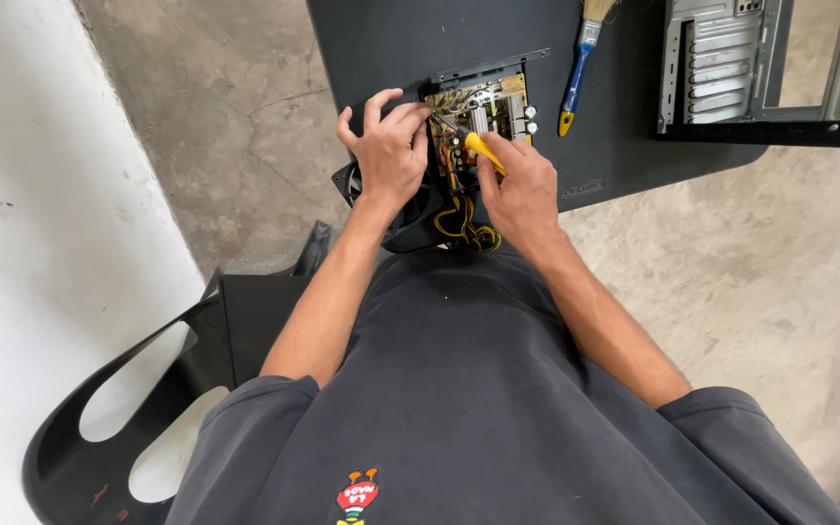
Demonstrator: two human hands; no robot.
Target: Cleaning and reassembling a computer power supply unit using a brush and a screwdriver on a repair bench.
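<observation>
A brown, component-studded circuit board (483, 109) in a black metal casing is lying flat near the black bench's (624, 146) front edge. A yellow-handled screwdriver (478, 148) is slanting across it, tip pointing up-left onto the board. Yellow and black wires (466, 226) are trailing over the edge.

The table (624, 146) is matt black, the floor (751, 282) rough grey concrete, the computer case (731, 58) bare dull metal, the chair (99, 408) glossy black plastic, and the brush (576, 73) has a shiny blue handle.

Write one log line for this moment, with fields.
left hand: steadies circuit board | right hand: holds yellow screwdriver, tip on board | paintbrush: lying on black table
</observation>
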